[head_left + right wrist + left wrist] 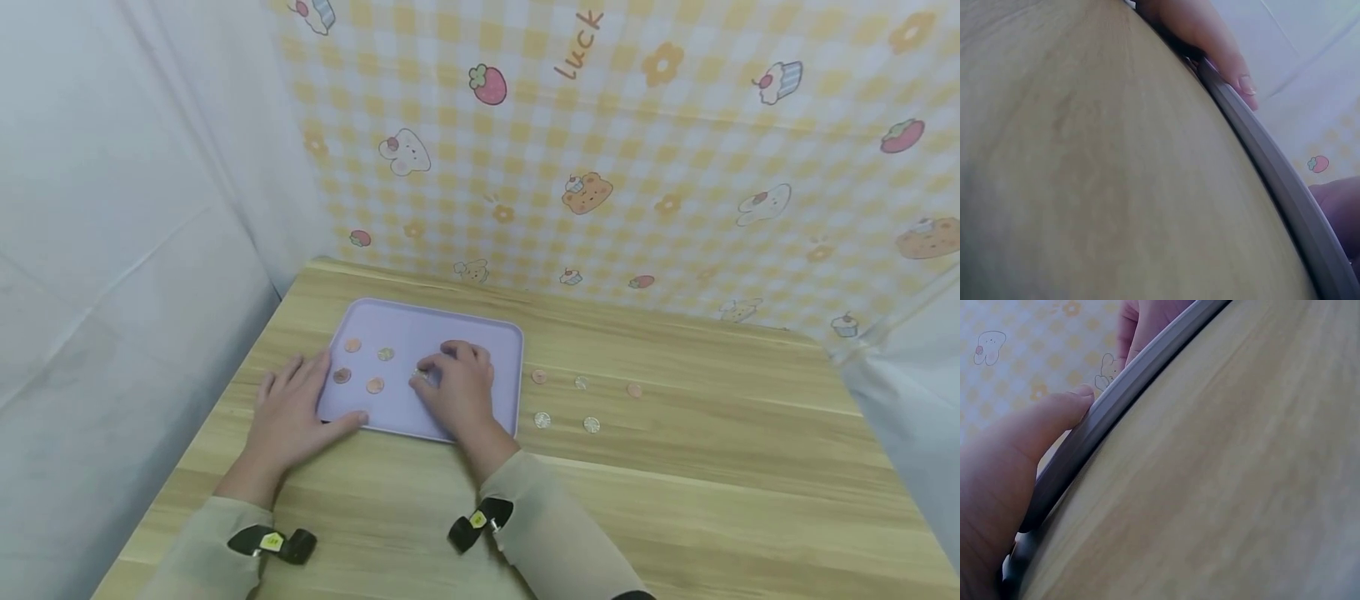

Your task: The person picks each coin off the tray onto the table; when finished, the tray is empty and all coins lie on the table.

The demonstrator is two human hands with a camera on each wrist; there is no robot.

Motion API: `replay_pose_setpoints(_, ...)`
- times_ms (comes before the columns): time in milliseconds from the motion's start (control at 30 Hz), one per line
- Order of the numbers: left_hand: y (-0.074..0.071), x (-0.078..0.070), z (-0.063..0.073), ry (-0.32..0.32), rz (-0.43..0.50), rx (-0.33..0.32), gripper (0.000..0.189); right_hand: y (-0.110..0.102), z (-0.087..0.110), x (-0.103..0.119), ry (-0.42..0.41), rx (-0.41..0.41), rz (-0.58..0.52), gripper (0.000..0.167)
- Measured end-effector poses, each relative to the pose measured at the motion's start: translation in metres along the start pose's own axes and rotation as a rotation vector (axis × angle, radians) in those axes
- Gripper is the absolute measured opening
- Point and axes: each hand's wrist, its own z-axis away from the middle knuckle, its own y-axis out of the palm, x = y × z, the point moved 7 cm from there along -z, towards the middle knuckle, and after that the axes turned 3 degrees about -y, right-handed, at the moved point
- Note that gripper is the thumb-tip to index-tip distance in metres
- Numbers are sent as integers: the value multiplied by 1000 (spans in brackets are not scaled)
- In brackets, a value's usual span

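Observation:
A shallow lilac tray (431, 321) lies on the table, with several coins on its left half, among them a copper coin (375, 385) and a duller one (386, 354). My left hand (296, 417) rests against the tray's left front corner, fingers extended along the side and thumb laid over the front rim (1104, 419). Over the middle of the tray, my right hand (459, 387) pinches a silver coin (420, 375) between thumb and fingers, close to the tray's surface. In the right wrist view the tray's rim mostly hides this hand.
Several more coins lie on the wooden table (712, 500) right of the tray, including a silver coin (592, 425) and a copper coin (634, 390). Behind the table hangs a yellow checked cloth (675, 125); a white sheet (112, 208) hangs at the left.

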Motion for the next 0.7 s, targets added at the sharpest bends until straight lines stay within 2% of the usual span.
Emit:
replay_pose_setpoints(200, 2, -1, -1, -4, 7, 4, 117, -3, -1, -4, 54, 18, -21, 22)
replay_pose_setpoints(367, 0, -1, -1, -7, 4, 6, 116, -1, -2, -3, 55, 42, -27, 20)
replay_pose_setpoints(500, 0, -1, 0, -7, 4, 9, 117, -1, -2, 0, 10, 33, -42, 17)
replay_pose_setpoints(700, 1, 2, -1, 0, -1, 2, 117, -3, 0, 9, -112, 2, -77, 14)
